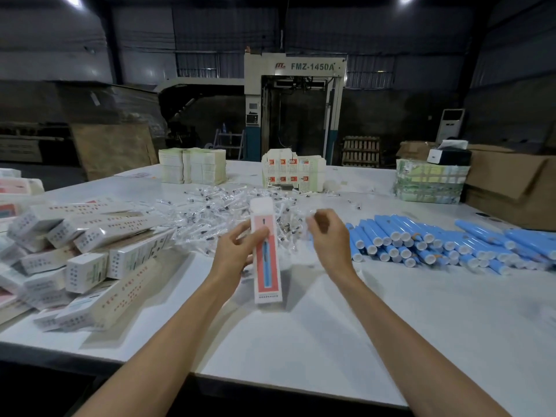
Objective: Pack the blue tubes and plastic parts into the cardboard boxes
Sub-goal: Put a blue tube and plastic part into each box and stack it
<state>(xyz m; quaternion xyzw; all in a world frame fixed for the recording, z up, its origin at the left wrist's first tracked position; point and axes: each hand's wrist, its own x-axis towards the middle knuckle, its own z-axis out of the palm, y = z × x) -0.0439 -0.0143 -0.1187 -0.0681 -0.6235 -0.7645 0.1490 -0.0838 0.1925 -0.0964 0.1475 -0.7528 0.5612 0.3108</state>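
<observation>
**Inspector:** Where is the work?

**Packer:** At the centre of the frame. The left hand grips one narrow box by its long sides, upright above the table, with the top flap open.

**Inspector:** And the right hand?

**Packer:** It is raised just beside the box mouth with the fingers curled. It is too blurred to tell whether it pinches anything.

**Inspector:** Handling?

**Packer:** The box looks like thin, light card that would crush easily, so hold it by the edges at mid-length. The blue tubes at the right of the frame look stiff, smooth and apt to roll, so take one by the barrel. The plastic parts, heaped behind the hands, are small, clear-wrapped and probably slippery, so pinch them singly.

**Inspector:** Counts?

**Packer:** There is one box in hand. The tubes run to several dozen and the parts to far more, so neither can be counted exactly. Well over a dozen finished boxes lie at the left. Two stacks of flat cartons stand at the upper middle.
</observation>
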